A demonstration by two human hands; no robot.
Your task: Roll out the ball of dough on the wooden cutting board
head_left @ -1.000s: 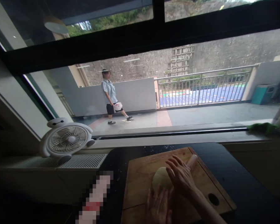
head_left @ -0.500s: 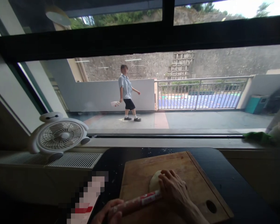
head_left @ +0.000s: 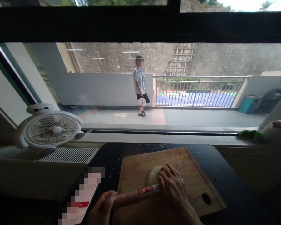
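My left hand (head_left: 103, 204) is wrapped around the near end of a brown rolling pin (head_left: 128, 198) that has a red and white label. The pin slants across a wooden cutting board (head_left: 135, 165). Partly hidden behind my right hand, a flat round of pale dough (head_left: 153, 175) lies on the board. My right hand (head_left: 173, 184) grips the right edge of the dough with bent fingers. The pin's far end meets this hand near the thumb, and whether it touches the dough there is hidden.
A dark table (head_left: 224, 175) carries the board, with white crumbs at its back edge. At left are a white fan (head_left: 55, 129) and a blurred pink-white item (head_left: 84, 195). Beyond the window stands a person (head_left: 140, 84). A green cloth (head_left: 251, 135) lies on the sill.
The view has tilted down and shifted slightly. My right hand's fingers have straightened a little over the dough. Outside, the person has moved right, and a round fan-like thing hangs in front of them.
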